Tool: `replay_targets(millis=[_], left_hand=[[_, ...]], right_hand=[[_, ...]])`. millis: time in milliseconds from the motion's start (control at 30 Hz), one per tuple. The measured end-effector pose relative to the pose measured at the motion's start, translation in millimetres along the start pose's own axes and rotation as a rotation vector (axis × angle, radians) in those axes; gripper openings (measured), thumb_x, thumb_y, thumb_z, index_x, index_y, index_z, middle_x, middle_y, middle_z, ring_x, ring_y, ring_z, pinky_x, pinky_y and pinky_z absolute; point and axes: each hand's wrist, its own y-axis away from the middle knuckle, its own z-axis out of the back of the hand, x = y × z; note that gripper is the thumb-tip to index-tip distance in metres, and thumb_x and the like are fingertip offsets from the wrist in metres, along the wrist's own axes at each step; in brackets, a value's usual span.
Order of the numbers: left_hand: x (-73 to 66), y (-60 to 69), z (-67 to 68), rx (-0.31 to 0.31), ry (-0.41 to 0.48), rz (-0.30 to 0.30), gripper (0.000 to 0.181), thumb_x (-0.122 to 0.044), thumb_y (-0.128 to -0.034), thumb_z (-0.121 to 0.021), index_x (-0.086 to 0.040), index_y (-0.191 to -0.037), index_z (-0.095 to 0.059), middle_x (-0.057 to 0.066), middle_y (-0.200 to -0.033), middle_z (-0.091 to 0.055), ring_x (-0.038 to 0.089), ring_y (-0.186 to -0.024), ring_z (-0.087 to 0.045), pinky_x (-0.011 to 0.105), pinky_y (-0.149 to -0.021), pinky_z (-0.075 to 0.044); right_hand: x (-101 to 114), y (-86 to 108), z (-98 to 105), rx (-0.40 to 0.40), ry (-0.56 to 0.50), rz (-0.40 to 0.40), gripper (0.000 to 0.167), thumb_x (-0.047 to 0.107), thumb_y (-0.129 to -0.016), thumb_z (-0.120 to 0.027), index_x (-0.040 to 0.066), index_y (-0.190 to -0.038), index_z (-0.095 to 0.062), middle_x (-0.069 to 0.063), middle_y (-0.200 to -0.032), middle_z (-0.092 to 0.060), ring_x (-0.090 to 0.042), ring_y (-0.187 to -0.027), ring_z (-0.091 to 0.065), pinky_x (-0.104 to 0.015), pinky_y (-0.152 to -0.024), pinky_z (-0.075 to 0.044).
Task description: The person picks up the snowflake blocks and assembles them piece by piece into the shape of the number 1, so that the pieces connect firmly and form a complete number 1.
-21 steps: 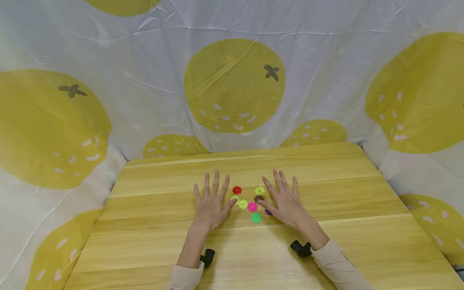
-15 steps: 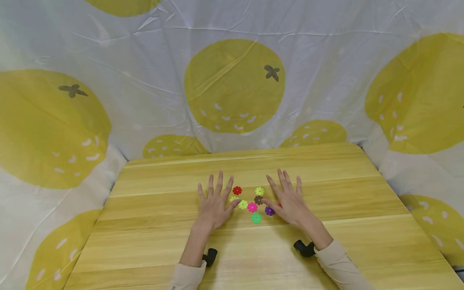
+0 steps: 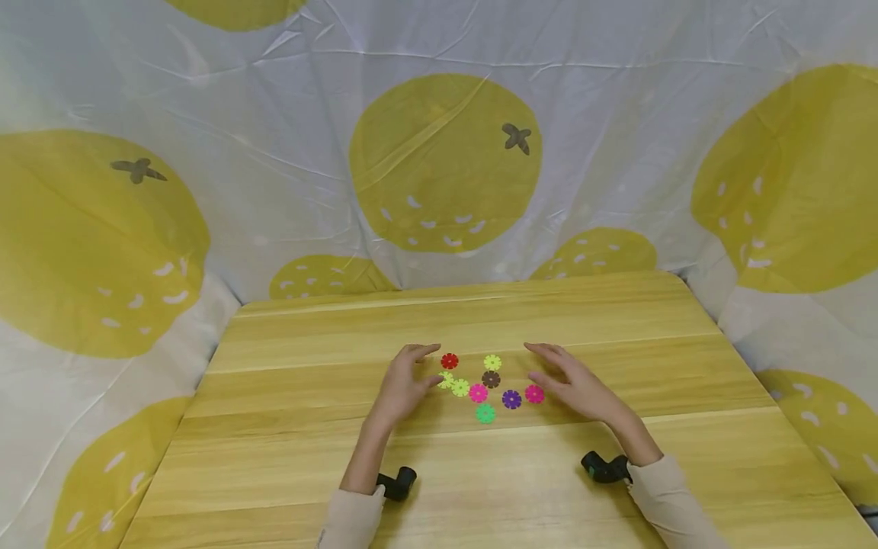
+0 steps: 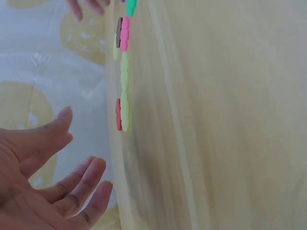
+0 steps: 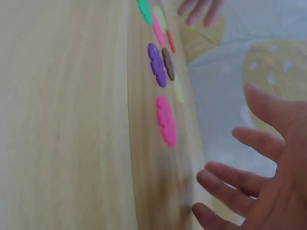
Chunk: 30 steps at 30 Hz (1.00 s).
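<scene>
Pale, creased cloth [image 3: 288, 145] (big yellow fruit print [image 3: 442, 164]) behind a wood-grain table [image 3: 494, 473].

Looks like a screened-off tabletop space, otherwise hard to place.
Shows fruit-printed fabric [image 3: 446, 160] behind and beside a wood-grain table [image 3: 494, 480].

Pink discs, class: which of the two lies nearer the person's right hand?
The right-end pink disc, beside the purple disc, is nearer the right hand; the middle pink disc sits just above the green disc in the head view.
</scene>
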Motion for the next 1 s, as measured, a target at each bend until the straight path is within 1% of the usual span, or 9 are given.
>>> replay_targets(millis=[33,100,200,333,467,567,733,867,1000], left_hand=[[1.0,-1.4,1.0,-0.006,0.026,0.009,0.051,0.0,-0.0886,-0.079,-0.003,-0.137,-0.065,0.025,-0.137,-0.059,0.044,-0.125,-0.058,0.058,-0.101,-0.053],[2.9,-4.1,2.7,-0.006,0.056,0.04,0.048,0.004,-0.0857,-0.08,-0.001,-0.132,-0.069,0.025,-0.127,-0.063,0.041,-0.113,-0.062,0.05,-0.091,-0.057],[6.4,-7.7,4.4,0.024,0.063,0.085,0.045,0.007,-0.083,-0.081,0.0,-0.127,-0.072,0.025,-0.119,-0.065,0.035,-0.1,-0.063,0.04,-0.083,-0.056],[11.0,-10.8,4.5,0.079,0.079,0.133,0.043,0.007,-0.0823,-0.082,0.003,-0.124,-0.072,0.025,-0.115,-0.066,0.027,-0.09,-0.063,0.035,-0.078,-0.055],[13.4,-11.7,3.6,0.107,0.09,0.151,0.041,0.008,-0.0818,-0.082,0.003,-0.122,-0.073,0.023,-0.114,-0.065,0.023,-0.088,-0.06,0.032,-0.076,-0.053],[12.6,-13.1,3.0,0.126,0.097,0.165,0.04,0.01,-0.0805,-0.082,0.002,-0.119,-0.075,0.022,-0.114,-0.065,0.024,-0.089,-0.06,0.031,-0.075,-0.052],[9.9,-17.3,-0.2,0.168,0.069,0.169,0.035,0.007,-0.0779,-0.085,-0.001,-0.111,-0.078,0.019,-0.113,-0.069,0.024,-0.094,-0.062,0.032,-0.079,-0.054],[8.3,-19.3,-3.1,0.15,0.047,0.188,0.031,0.004,-0.0753,-0.089,-0.002,-0.104,-0.078,0.016,-0.105,-0.067,0.022,-0.092,-0.06,0.033,-0.08,-0.052],[7.9,-18.4,-7.7,0.118,0.006,0.179,0.028,0.003,-0.0737,-0.09,-0.003,-0.097,-0.076,0.014,-0.102,-0.068,0.022,-0.094,-0.059,0.036,-0.084,-0.051]], right_hand=[[-3.2,1.4,1.9,0.01,-0.02,-0.008,0.056,0.035,-0.107,-0.058,0.012,-0.156,-0.046,-0.023,-0.161,-0.04,-0.052,-0.146,-0.038,-0.073,-0.113,-0.034],[-8.3,3.9,5.5,0.03,-0.064,-0.023,0.051,0.033,-0.106,-0.061,0.011,-0.151,-0.053,-0.02,-0.156,-0.047,-0.049,-0.144,-0.042,-0.069,-0.114,-0.037],[-14.1,5.6,9.7,0.068,-0.107,-0.02,0.044,0.028,-0.103,-0.066,0.009,-0.143,-0.061,-0.018,-0.149,-0.053,-0.046,-0.139,-0.048,-0.064,-0.112,-0.041],[-20.5,4.2,12.5,0.107,-0.141,-0.014,0.04,0.023,-0.098,-0.072,0.01,-0.136,-0.068,-0.012,-0.139,-0.06,-0.036,-0.131,-0.053,-0.045,-0.108,-0.046],[-25.6,0.6,12.4,0.127,-0.145,-0.015,0.039,0.024,-0.092,-0.079,0.015,-0.13,-0.073,-0.009,-0.132,-0.062,-0.03,-0.125,-0.053,-0.034,-0.101,-0.047],[-27.3,-1.0,12.2,0.136,-0.138,-0.012,0.04,0.024,-0.089,-0.083,0.015,-0.127,-0.075,-0.009,-0.13,-0.061,-0.029,-0.122,-0.054,-0.033,-0.098,-0.048],[-26.5,-0.6,10.2,0.131,-0.133,0.014,0.033,0.02,-0.085,-0.086,0.013,-0.116,-0.079,-0.009,-0.119,-0.063,-0.025,-0.111,-0.056,-0.028,-0.091,-0.049],[-25.0,-2.9,6.0,0.113,-0.096,0.04,0.029,0.02,-0.083,-0.088,0.014,-0.111,-0.081,-0.007,-0.112,-0.064,-0.022,-0.105,-0.057,-0.028,-0.088,-0.048],[-22.7,-3.7,3.0,0.11,-0.09,0.012,0.026,0.018,-0.083,-0.088,0.014,-0.108,-0.081,-0.008,-0.11,-0.063,-0.022,-0.105,-0.055,-0.031,-0.089,-0.046]])
